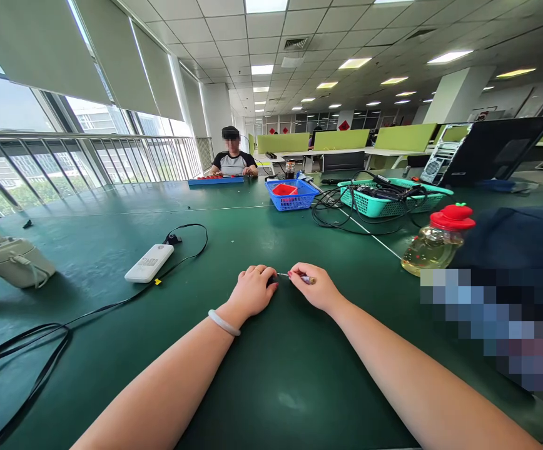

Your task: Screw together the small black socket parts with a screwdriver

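Both hands rest on the green table [271,375], directly in front of the wearer and nearer than the white power bank [149,263]. Left hand [251,291]: curled palm-down over a small dark object [271,281] that is mostly hidden under the fingers; the hand is clenched on it, but what the object is cannot be told. Right hand [313,287]: pinching a small screwdriver [299,277] between thumb and forefinger, its thin metal tip pointing left toward the dark object, its short handle showing a brownish end by the knuckles. Judged advice: keep the left hand pressing the object flat and steady, hold the screwdriver in line with it, and turn lightly so the tip does not slip. A pale bangle [223,322] sits on the left wrist. Left of the power bank, well apart: a beige pouch [13,261]; a black cable [112,306] runs from the power bank's far end and trails past it toward the near left. Right of the hands: a bottle [433,247] of yellowish liquid with a red cap. Far beyond the power bank: a blue basket [293,195], a teal basket [388,199] of cables, and another person [233,161] seated at a blue tray [215,180].
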Action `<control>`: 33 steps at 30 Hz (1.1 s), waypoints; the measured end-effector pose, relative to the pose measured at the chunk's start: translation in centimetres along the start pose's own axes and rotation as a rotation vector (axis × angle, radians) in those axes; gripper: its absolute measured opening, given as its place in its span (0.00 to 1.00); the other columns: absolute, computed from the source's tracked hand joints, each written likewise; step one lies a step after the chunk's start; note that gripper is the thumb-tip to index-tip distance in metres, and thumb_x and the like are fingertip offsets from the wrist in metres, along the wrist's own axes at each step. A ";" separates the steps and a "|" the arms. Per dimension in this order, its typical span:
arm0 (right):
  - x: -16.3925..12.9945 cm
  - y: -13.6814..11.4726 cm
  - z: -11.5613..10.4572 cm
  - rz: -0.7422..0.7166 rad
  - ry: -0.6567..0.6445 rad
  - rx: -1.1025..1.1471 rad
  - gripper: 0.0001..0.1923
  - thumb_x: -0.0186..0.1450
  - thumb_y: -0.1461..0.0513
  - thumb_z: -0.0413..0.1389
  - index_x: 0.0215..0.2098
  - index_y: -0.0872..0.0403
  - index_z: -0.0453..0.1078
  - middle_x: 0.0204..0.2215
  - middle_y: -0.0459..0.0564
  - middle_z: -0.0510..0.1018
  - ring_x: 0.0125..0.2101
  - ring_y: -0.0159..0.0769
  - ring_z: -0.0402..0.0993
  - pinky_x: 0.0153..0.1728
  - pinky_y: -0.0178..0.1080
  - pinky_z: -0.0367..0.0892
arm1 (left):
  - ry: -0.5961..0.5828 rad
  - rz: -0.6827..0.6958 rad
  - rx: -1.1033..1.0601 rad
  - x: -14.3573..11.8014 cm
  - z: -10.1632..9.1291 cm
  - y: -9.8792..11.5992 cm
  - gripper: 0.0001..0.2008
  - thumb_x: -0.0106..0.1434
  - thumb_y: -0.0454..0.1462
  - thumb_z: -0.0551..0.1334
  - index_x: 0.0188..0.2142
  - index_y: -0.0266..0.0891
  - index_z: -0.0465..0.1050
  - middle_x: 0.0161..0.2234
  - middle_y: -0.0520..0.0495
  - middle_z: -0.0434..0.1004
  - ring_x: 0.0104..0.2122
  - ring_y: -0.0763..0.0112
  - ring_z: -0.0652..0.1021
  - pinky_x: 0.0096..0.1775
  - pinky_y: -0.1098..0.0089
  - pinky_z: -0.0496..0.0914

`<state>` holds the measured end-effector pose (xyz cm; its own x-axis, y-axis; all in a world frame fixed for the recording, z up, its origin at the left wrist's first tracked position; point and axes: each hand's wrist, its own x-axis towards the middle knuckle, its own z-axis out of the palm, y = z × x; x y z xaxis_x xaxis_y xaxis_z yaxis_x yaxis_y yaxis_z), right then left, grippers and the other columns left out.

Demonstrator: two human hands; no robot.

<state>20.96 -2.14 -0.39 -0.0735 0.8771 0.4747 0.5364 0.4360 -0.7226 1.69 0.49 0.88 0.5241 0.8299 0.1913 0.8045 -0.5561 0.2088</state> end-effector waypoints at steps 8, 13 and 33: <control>-0.1 -0.9 -1.3 0.031 0.243 0.083 0.20 0.67 0.51 0.50 0.21 0.51 0.67 0.17 0.43 0.66 0.21 0.32 0.62 0.25 0.36 0.57 | -0.021 -0.011 -0.006 0.1 -0.1 -0.1 0.12 0.70 0.41 0.54 0.50 0.46 0.71 0.54 0.45 0.74 0.55 0.57 0.71 0.55 0.54 0.67; 0.2 -0.1 -2.1 0.166 0.431 0.131 0.23 0.66 0.50 0.49 0.17 0.50 0.63 0.15 0.44 0.63 0.20 0.33 0.60 0.24 0.38 0.56 | -0.021 -0.011 -0.027 0.1 -0.1 -0.2 0.13 0.71 0.40 0.53 0.51 0.46 0.71 0.54 0.44 0.74 0.55 0.55 0.70 0.55 0.51 0.67; 0.1 -0.3 -1.5 0.158 0.390 0.130 0.23 0.66 0.49 0.48 0.17 0.50 0.63 0.15 0.44 0.63 0.20 0.34 0.60 0.24 0.38 0.56 | -0.019 0.048 -0.019 0.2 0.3 -0.7 0.20 0.71 0.41 0.54 0.60 0.49 0.68 0.52 0.44 0.76 0.52 0.55 0.72 0.56 0.54 0.67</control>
<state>22.08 -2.54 0.64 0.3370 0.8042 0.4896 0.4037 0.3464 -0.8468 1.33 1.07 0.48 0.5674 0.8026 0.1838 0.7726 -0.5962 0.2184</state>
